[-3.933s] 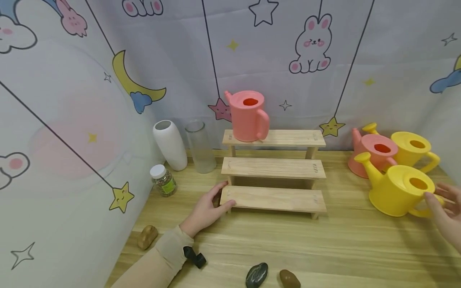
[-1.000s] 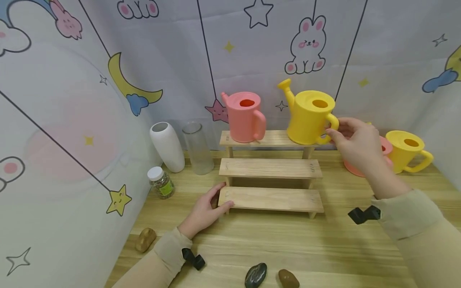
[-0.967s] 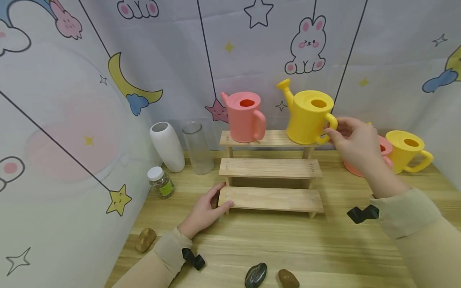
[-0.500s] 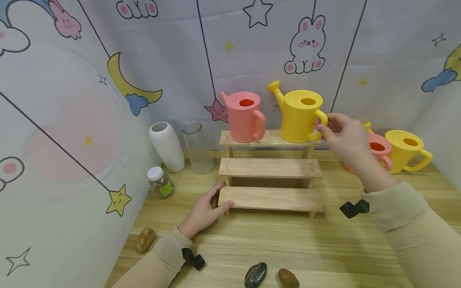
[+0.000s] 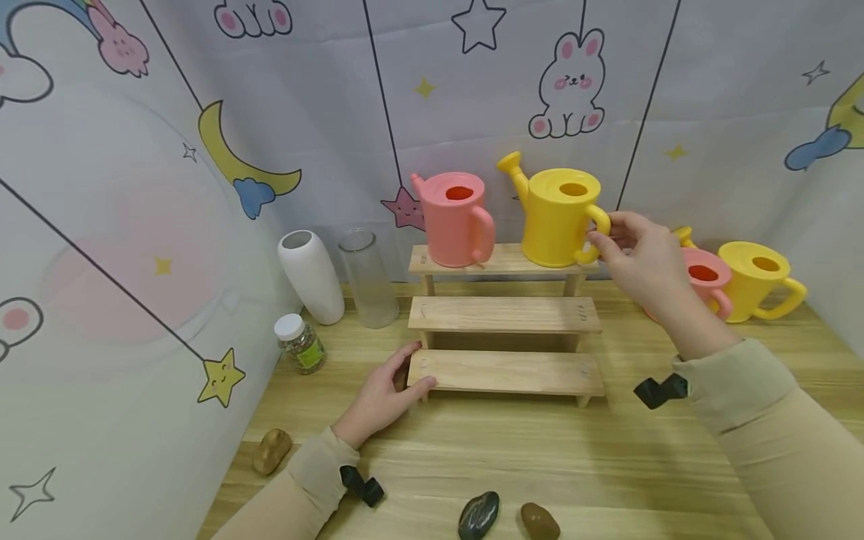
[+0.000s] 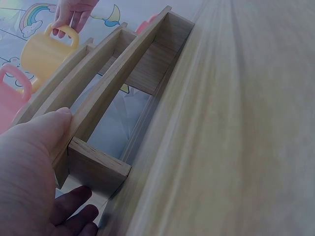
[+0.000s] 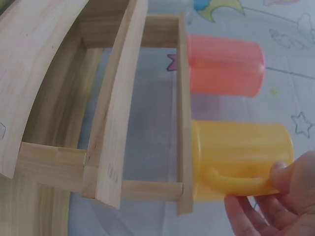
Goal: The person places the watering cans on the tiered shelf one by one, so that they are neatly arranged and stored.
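Note:
On the top step of a three-tier wooden stand (image 5: 505, 313) sits a yellow watering can (image 5: 556, 225), its spout to the left. My right hand (image 5: 644, 259) pinches its handle between thumb and fingers, which the right wrist view also shows (image 7: 290, 196). Left of it on that step is a pink watering can (image 5: 455, 217), upright. My left hand (image 5: 381, 394) grips the left end of the lowest step, with its thumb (image 6: 61, 118) on the board and the other fingers around the end.
Another pink watering can (image 5: 702, 276) and another yellow one (image 5: 752, 277) stand at the right. A white vase (image 5: 313, 277), a glass vase (image 5: 370, 281) and a white-lidded jar (image 5: 301, 345) are at the left. Stones lie nearer, including a black one (image 5: 479, 515).
My right hand has taken the yellow watering can from the right side of the table to the top step, then shifted it left towards the pink one. The left hand stays in place.

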Demonstrator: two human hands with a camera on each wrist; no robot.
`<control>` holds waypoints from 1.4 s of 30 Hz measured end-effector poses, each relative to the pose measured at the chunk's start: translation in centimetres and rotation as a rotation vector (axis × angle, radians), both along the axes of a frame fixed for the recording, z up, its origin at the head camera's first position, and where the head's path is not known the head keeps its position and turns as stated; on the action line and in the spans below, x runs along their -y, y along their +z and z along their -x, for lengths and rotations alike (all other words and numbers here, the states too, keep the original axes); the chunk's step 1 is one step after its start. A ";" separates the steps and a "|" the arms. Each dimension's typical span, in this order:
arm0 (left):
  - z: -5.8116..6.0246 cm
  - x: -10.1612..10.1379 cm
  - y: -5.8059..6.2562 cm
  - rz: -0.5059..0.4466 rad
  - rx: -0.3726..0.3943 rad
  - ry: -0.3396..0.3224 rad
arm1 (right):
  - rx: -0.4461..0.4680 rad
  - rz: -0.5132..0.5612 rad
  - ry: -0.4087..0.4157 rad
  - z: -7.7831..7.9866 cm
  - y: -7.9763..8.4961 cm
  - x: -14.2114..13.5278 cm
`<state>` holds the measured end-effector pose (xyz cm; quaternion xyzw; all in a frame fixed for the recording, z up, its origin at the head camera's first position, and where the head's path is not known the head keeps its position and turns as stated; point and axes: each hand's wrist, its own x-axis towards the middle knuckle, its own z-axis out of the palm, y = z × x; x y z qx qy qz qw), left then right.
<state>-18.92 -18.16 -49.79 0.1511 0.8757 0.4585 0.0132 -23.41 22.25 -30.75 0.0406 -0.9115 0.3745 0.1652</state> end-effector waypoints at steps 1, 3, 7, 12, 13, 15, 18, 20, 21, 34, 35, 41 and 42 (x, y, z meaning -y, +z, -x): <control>0.0 0.0 0.0 -0.004 0.002 0.001 | 0.002 0.001 0.003 0.0 0.0 0.0; 0.0 0.1 0.0 -0.015 0.005 0.000 | 0.004 0.000 0.008 0.1 0.0 0.0; 0.0 0.1 0.1 -0.026 0.009 0.002 | 0.003 0.008 0.019 0.0 -0.1 -0.2; 0.0 0.2 0.1 0.002 0.001 0.008 | -0.008 0.048 0.004 -0.3 -1.2 -1.7; 0.0 0.2 0.1 0.006 -0.001 0.008 | -0.015 0.050 -0.015 -0.3 -1.6 -2.2; 0.0 0.2 0.2 0.010 -0.001 0.007 | -0.053 0.049 -0.073 -0.4 -2.6 -3.5; 0.0 0.2 0.2 0.005 0.001 0.005 | -0.111 0.046 -0.186 -0.5 -4.1 -5.9; 0.1 0.2 0.2 0.001 0.004 0.004 | -0.139 0.061 -0.274 -0.7 -5.0 -7.6; 0.1 0.2 0.2 0.003 0.003 0.005 | -0.143 0.075 -0.314 -0.8 -5.5 -8.6; -0.2 0.1 0.0 -0.005 0.031 -0.001 | 0.045 0.194 -0.573 -2.4 -13.2 -20.2; -0.2 0.1 0.0 -0.008 0.034 -0.003 | 0.063 0.195 -0.572 -2.5 -13.5 -20.6; -0.2 0.0 0.2 -0.021 0.029 -0.012 | 0.131 0.196 -0.578 -2.1 -14.3 -21.8; -0.1 0.0 0.2 -0.022 0.025 -0.013 | 0.134 0.199 -0.585 -1.9 -14.4 -21.9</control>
